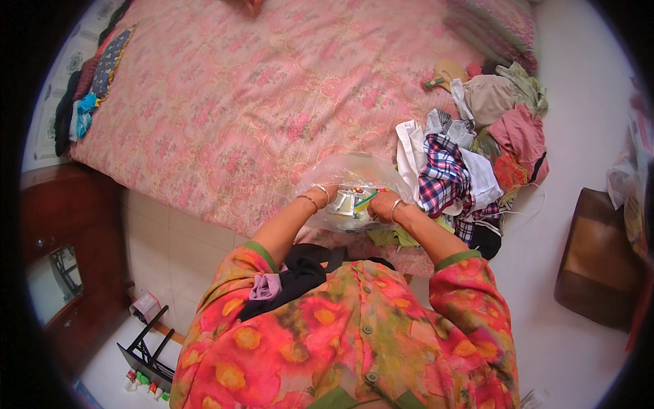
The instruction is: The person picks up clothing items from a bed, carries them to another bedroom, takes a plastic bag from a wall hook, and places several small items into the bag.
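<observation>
A translucent plastic bag (337, 171) lies spread open at the near edge of the bed. Inside it are small silvery packets (346, 203), some red and yellow bits, and a clear packet with a green strip (366, 200). My left hand (327, 194) reaches into the bag's left side, its fingertips hidden. At the right side, my right hand (383, 206) has its fingers curled against the end of the green-strip packet. Both wrists wear bangles.
The bed has a pink floral cover (214, 117). A heap of clothes, including a plaid shirt (442, 174), lies right of the bag. A brown box-like seat (603, 260) stands at right. A dark wooden cabinet (76, 220) and a black folding stand (145, 353) are at left.
</observation>
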The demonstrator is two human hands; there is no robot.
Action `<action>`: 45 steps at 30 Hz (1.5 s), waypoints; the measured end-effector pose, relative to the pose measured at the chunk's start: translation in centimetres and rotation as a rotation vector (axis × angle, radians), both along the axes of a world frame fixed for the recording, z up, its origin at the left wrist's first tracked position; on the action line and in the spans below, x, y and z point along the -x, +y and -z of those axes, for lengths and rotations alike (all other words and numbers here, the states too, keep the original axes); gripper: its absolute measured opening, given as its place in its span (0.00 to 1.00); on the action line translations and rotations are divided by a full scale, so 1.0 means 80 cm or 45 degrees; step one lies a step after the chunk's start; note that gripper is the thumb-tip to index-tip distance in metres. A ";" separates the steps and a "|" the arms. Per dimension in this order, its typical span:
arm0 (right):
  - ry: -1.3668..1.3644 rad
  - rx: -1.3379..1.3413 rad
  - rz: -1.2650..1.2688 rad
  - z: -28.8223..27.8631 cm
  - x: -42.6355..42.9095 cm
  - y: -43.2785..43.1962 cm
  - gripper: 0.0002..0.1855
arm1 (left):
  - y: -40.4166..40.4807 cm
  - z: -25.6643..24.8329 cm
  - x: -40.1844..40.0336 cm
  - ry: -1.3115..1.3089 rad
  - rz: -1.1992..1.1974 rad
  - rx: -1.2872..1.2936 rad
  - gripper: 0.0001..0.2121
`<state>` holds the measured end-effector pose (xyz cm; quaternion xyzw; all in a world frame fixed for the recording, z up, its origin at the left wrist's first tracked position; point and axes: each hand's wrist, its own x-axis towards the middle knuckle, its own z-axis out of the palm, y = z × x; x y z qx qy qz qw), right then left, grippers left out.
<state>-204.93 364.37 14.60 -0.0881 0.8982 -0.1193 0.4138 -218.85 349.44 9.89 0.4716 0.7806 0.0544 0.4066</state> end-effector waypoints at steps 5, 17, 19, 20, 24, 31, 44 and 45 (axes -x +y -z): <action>-0.118 0.124 0.111 0.019 0.006 -0.007 0.12 | -0.003 -0.107 -0.005 -0.217 -0.163 0.072 0.15; 0.311 0.067 0.504 0.033 0.004 -0.060 0.22 | -0.036 -0.033 -0.021 0.283 0.021 -0.358 0.15; 0.208 0.005 0.549 0.044 0.009 -0.060 0.21 | -0.028 -0.055 -0.014 0.140 -0.036 -0.166 0.15; 0.222 0.002 0.568 0.059 0.010 -0.058 0.21 | -0.027 -0.055 -0.012 0.115 -0.064 -0.122 0.15; 0.198 0.027 0.552 0.086 0.010 -0.052 0.20 | -0.044 0.002 -0.003 0.159 -0.029 -0.010 0.14; 0.157 0.074 0.474 0.009 0.025 -0.064 0.17 | -0.035 -0.074 -0.002 0.207 0.044 0.019 0.12; 0.679 0.135 0.941 0.131 0.071 -0.029 0.16 | -0.074 -0.079 -0.024 0.094 0.723 0.350 0.14; 0.776 0.156 1.016 0.131 0.067 -0.028 0.15 | -0.075 -0.078 -0.028 0.152 0.749 0.434 0.16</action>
